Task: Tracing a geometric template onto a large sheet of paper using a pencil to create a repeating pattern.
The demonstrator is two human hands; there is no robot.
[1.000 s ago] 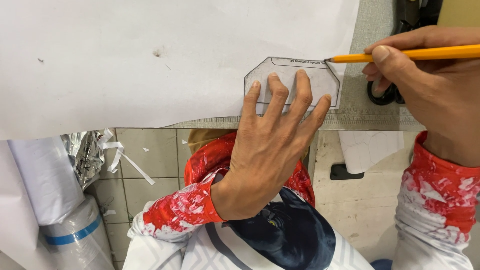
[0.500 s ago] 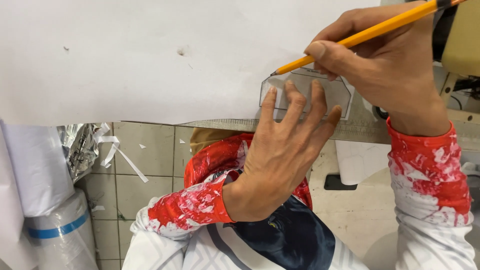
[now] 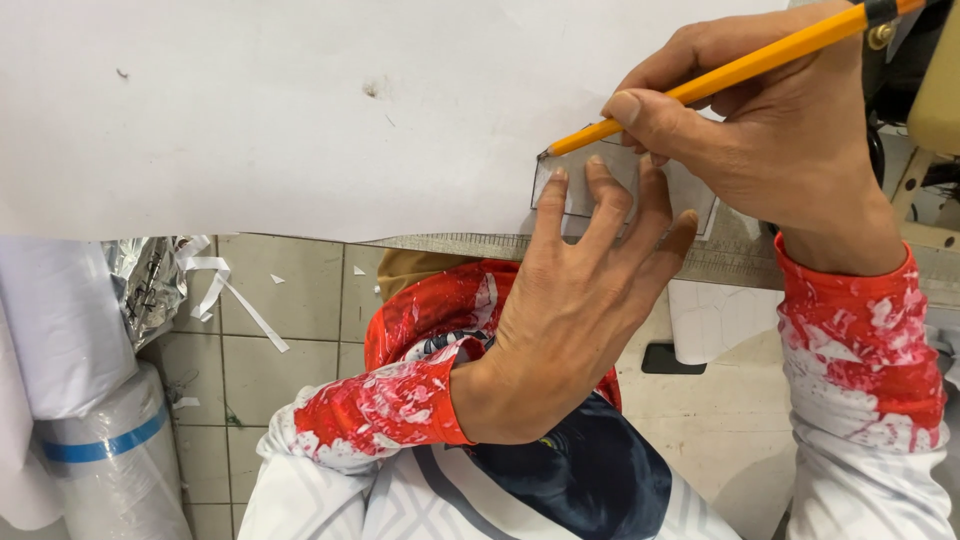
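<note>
— Pinched between thumb and fingers of the right hand (image 3: 770, 130), a yellow pencil (image 3: 720, 75) slants down to the left, its tip at the far-left corner of a clear template (image 3: 600, 185). What is the other hand doing?

— Left hand (image 3: 580, 300) lies flat, fingers spread wide, holding nothing; its fingertips (image 3: 555, 180) press the template onto the big white sheet (image 3: 300, 110), at the sheet's near-right edge.

— Any labels?

— Only print on the template, too blurred to tell. A metal ruler (image 3: 480, 243) runs along the table's near edge, under the sheet.

— And the arms?

— Both sleeves are red-splashed white; the left wrist bends upward from below, the right forearm comes in from the right.

— Around them?

— Near left, white rolls (image 3: 90, 440), one with blue tape, beside crumpled foil (image 3: 145, 280) and paper strips (image 3: 225, 285) on the tiled floor (image 3: 290, 330).
</note>
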